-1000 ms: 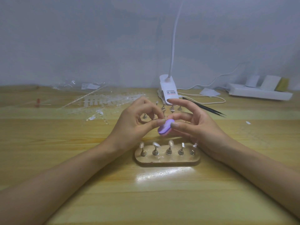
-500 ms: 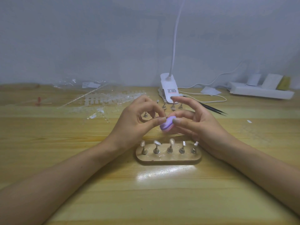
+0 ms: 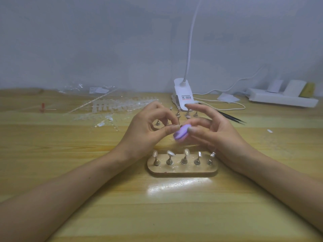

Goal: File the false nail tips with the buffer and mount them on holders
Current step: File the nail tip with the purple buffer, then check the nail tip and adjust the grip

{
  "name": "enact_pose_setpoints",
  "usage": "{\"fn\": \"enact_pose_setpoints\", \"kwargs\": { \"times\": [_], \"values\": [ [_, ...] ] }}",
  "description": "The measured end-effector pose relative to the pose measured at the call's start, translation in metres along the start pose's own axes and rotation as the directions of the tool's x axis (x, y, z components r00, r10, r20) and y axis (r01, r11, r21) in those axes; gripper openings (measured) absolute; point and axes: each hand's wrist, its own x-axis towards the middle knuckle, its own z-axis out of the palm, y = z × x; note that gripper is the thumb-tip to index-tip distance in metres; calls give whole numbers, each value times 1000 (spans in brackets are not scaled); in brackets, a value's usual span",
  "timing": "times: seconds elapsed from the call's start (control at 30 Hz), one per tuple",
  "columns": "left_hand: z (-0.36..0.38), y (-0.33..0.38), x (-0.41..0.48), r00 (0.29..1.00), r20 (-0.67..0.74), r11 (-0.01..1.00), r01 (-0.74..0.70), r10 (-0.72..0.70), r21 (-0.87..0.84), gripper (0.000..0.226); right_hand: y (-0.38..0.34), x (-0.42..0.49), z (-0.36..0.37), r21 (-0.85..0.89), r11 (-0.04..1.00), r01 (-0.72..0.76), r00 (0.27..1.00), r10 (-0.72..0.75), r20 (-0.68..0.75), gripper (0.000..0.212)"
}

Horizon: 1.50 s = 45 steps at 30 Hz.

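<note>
1. left hand (image 3: 146, 131) pinches a small tip (image 3: 178, 126), mostly hidden, between thumb and forefinger.
2. right hand (image 3: 215, 131) grips the purple buffer (image 3: 181, 132), touching that pinch; its forefinger is lifted.
3. both hover mid-worktop (image 3: 52, 145), just behind the wooden base (image 3: 182, 170) of five holders (image 3: 197, 160); three bear mounted tips (image 3: 170, 152).
4. tip strips (image 3: 122, 105) and a lamp clip (image 3: 183, 95) sit near the far edge, with tweezers (image 3: 230, 117) just right of the clip.

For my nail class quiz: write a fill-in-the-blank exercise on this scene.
The right hand holds a small oval buffer block coloured ___. The left hand pinches a tiny clear false nail tip between thumb and ___ finger. The oval wooden base carries ___ upright metal holders. Slim black tweezers lie to the ___ of the white clip lamp.
Missing words: purple; index; five; right.
</note>
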Motion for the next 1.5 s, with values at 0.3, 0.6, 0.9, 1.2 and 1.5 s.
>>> {"fn": "enact_pose_setpoints", "kwargs": {
  "times": [0.3,0.6,0.9,1.2,1.5],
  "values": [
    [-1,0,0,1000,2,999,-15,15,51,6,1,-2,2,-79,997,12,1000,-11,13,56],
    [-1,0,0,1000,4,999,-6,6,34,7,-1,-1,-1,-13,1000,-17,1000,17,-7,54],
    [0,-2,1,999,35,1000,24,-24,-1,16,1,-1,1,-58,998,-16,1000,16,-8,53],
    [-1,-2,1,999,-5,998,48,-48,-49,8,-1,0,-2,24,999,-32,999,32,-33,56],
    [-1,-1,1,998,27,996,59,-57,-69,12,1,-2,1,-16,1000,1,1000,0,30,62]
  ]
}}
